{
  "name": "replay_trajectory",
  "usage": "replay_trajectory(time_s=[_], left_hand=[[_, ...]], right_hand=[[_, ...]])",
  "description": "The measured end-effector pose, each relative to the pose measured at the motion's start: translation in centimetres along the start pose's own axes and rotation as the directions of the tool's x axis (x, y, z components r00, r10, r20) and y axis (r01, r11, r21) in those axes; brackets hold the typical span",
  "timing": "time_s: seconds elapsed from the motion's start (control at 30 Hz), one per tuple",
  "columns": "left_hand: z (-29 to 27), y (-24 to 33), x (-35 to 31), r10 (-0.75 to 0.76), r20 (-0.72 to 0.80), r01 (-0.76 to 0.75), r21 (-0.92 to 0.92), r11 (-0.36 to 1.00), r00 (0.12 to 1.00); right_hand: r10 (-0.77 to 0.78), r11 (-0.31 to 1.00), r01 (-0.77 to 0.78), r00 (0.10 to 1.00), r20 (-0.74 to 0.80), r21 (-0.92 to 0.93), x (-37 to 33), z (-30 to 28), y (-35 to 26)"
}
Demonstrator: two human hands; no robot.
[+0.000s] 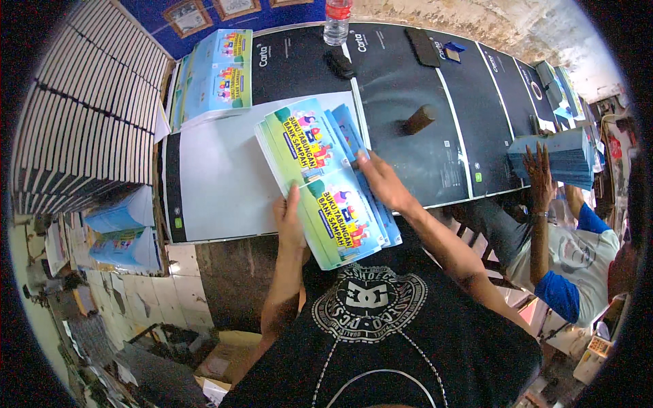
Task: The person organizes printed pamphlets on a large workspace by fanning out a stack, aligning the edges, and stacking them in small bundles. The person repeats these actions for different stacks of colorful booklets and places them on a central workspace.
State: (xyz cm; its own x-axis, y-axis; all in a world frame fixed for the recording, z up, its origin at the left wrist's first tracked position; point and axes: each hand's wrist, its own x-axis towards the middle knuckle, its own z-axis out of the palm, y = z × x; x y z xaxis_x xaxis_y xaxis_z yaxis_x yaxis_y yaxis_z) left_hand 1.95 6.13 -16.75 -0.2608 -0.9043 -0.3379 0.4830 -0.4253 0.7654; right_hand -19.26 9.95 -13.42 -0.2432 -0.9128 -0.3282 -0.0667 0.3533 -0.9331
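Over the table (425, 160), the left hand (290, 216) and right hand (385, 182) are holding a printed stack (320, 183), fingers closing on opposite edges; blue layers (349, 128) are protruding at right, so squaring is apparently remaining; a second pile (216, 76) is lying at far left.

Stained, patchy wall (490, 20) – blue panel (262, 19) beside it, long dark-topped table (408, 163), pale tiled floor (187, 289)

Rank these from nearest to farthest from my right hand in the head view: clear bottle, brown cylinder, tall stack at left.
1. Brown cylinder, just beyond the right hand.
2. Clear bottle, farther ahead, slightly left.
3. Tall stack, far left.
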Motion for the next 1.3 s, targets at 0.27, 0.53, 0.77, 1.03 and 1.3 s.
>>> replay_trajectory(time_s=[0.27, 0.53, 0.77, 1.03, 1.3], left_hand=[[-3.5, 1.9, -0.7, 0.017, -0.011, -0.017, -0.001, 1.000, 1.000], [-1.7, 3.8, -2.2, 0.021, -0.067, -0.013, 0.111, 0.994, 0.998], [-3.2, 5.6, -3.0, 0.122, -0.222, -0.078, 0.195, 0.978, 0.967], [-0.6, 1.6, -0.3, 0.079, -0.002, -0.076, 0.270, 0.960, 0.997], [2.0, 1.0, 0.5, -0.005, 0.125, -0.020, 0.196, 0.980, 0.992]], right_hand=[[-0.089, 0.815, 0.077, 0.996, 0.007, -0.574, 1.4, -2.5, 4.4], [-0.489, 0.554, 0.252, 0.870, -0.066, -0.794, 0.7, -1.6, 4.8], [-0.484, 0.595, 0.273, 0.873, -0.066, -0.756, -0.1, -1.7, 2.4], [-0.449, 0.532, 0.345, 0.889, 0.087, -0.773, -1.3, 0.5, 1.3], [-0.492, 0.547, 0.323, 0.870, 0.015, -0.773, -2.1, 0.6, 1.4]])
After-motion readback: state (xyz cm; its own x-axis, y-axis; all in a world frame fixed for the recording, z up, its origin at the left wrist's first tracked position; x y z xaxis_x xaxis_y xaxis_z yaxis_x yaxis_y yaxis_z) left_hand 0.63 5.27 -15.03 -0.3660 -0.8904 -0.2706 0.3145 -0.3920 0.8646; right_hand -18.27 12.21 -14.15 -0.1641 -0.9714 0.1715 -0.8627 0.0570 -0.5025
